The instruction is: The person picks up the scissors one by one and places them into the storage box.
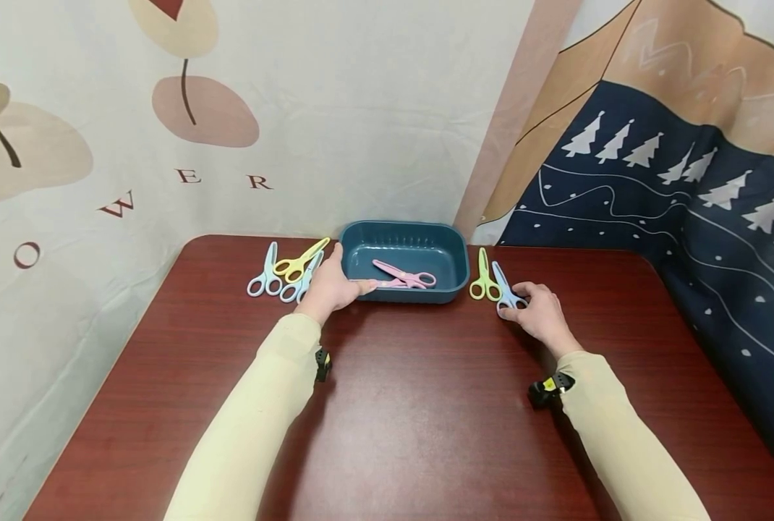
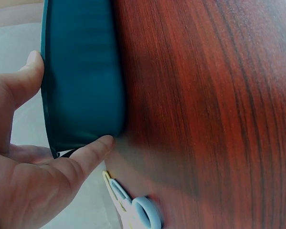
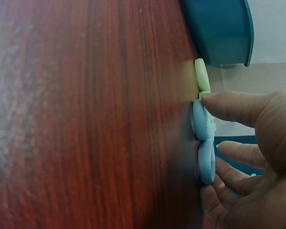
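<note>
A dark red wood-grain table (image 1: 413, 427); at its far left, three scissors lying close together: a pale blue pair (image 1: 265, 274), a yellow pair (image 1: 298, 262) and another blue pair (image 1: 299, 282); a yellow-green pair (image 1: 482, 278) near the far right; behind, a cream cloth (image 1: 309, 108) with leaf shapes and letters, beside a navy cloth (image 1: 706, 217) printed with white trees.

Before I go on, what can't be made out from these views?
- Head view: the left hand covers the teal tray corner; grip unclear.
- Head view: the right hand hides the blue scissors handles.
- Left wrist view: the tray's inside is out of sight.
- Right wrist view: the green scissors blades are hidden edge-on.
</note>
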Action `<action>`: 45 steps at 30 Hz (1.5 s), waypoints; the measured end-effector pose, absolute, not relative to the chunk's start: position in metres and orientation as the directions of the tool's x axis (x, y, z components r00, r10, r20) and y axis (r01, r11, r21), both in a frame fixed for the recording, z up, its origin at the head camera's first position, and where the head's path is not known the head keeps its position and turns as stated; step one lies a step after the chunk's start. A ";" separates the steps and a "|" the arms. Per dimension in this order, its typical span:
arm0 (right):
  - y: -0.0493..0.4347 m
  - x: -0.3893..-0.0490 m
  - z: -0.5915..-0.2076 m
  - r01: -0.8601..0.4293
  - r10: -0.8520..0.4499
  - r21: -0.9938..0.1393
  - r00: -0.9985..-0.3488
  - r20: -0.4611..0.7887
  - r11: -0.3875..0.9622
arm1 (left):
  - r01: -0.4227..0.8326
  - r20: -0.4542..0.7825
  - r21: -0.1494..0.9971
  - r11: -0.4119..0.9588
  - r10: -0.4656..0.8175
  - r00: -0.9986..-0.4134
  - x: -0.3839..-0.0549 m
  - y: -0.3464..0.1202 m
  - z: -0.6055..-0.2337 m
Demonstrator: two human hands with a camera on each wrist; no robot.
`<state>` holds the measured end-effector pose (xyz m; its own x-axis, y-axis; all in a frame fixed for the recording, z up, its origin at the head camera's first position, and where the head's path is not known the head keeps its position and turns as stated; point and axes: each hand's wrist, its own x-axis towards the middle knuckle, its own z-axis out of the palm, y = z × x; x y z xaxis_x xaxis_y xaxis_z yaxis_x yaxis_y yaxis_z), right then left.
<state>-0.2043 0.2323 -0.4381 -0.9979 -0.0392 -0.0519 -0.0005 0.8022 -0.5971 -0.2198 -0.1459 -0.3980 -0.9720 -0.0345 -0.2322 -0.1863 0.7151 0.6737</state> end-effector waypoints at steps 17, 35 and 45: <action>0.231 -0.206 -0.431 0.013 -0.042 -0.543 -0.995 -0.090 0.840 | -0.193 -0.243 0.684 0.704 -0.029 -0.970 -0.219 -0.145 -0.397; 0.232 -0.206 -0.430 0.011 -0.049 -0.548 -0.994 -0.095 0.837 | -0.199 -0.248 0.680 0.706 -0.034 -0.968 -0.219 -0.144 -0.396; 0.233 -0.204 -0.432 0.000 -0.050 -0.579 -0.996 -0.069 0.815 | -0.194 -0.237 0.690 0.697 -0.035 -0.971 -0.218 -0.145 -0.397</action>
<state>-0.2039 0.2334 -0.4316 -0.9964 -0.0496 -0.0690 -0.0005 0.8153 -0.5790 -0.2184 -0.1449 -0.3973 -0.9708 -0.0348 -0.2373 -0.1937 0.6970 0.6904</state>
